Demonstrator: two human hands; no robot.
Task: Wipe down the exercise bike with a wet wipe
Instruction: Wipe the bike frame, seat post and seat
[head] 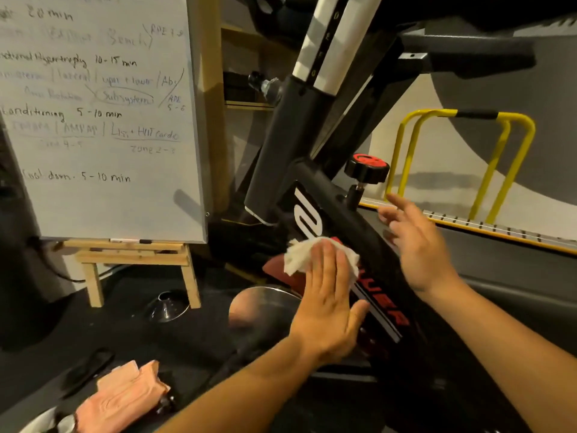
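While the left hand [324, 295] lies flat with straight fingers, it presses one white wipe [296, 256] against the sloping black tube of the bike [340, 214], at the centre of the frame. The wipe is crumpled and sticks out past the fingertips, up and to the left. The right hand [415, 248] is released, fingers spread and holding nothing, just right of the same tube. Whether it touches the bike cannot be told.

One black knob [367, 168] with a red top stands on the tube above the right hand. Below the left hand shows the shiny flywheel [262, 307].

At lower left lies one pink packet [125, 398], creased, and what it holds does not show. One small metal dome [168, 306] sits on the dark floor [193, 332] left of the flywheel.

One whiteboard [100, 120] with handwriting fills the upper left and rests on one wooden easel [131, 254]. At the right stand two yellow hoops [518, 129] side by side.
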